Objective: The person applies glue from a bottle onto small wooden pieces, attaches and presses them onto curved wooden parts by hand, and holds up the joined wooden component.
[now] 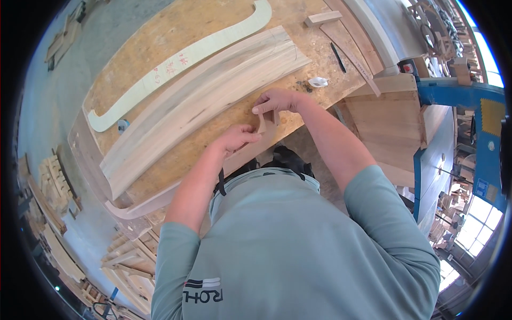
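Workshop interior; chipboard bench at centre, timber stacks on the floor around it. Item one: broad curved wooden panel, pale and streaked, lying diagonally across the bench. Item two: thin S-curved template beside it, on the far side. Item three: small folded sheet of sandpaper (tan, held upright) at the bench's near edge. Left hand closed, fingers pinching the sheet's lower end. Right hand curled, fingertips gripping its top. Dark pencil lies well apart.
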Available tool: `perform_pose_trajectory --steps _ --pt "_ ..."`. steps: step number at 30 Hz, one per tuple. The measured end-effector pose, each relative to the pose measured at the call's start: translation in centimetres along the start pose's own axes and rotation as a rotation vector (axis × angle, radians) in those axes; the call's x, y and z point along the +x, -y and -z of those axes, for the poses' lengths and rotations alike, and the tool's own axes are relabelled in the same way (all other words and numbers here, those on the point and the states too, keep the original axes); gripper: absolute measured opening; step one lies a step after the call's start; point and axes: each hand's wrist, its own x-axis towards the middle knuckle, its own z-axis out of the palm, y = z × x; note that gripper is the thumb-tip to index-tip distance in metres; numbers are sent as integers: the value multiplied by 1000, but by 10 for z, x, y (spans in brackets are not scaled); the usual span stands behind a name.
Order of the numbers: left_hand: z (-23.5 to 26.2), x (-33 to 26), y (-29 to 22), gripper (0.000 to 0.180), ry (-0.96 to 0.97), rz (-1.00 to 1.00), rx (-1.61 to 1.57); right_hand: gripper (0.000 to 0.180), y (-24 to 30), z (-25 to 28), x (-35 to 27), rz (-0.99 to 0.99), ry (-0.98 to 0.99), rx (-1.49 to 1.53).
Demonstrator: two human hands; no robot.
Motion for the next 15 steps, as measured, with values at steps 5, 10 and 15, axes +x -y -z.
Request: perform_pose_trajectory --steps 5,10,15 --pt "-1 -10 -17 49 -5 -5 41 72 -5 7 -5 69 -57 68" --pt "1 -17 -18 41 -71 -45 65 80 -9 -3 -20 145 -206 177" --pt "-9 -28 -22 43 -232 -162 99 74 -11 -29 -55 270 -490 441"
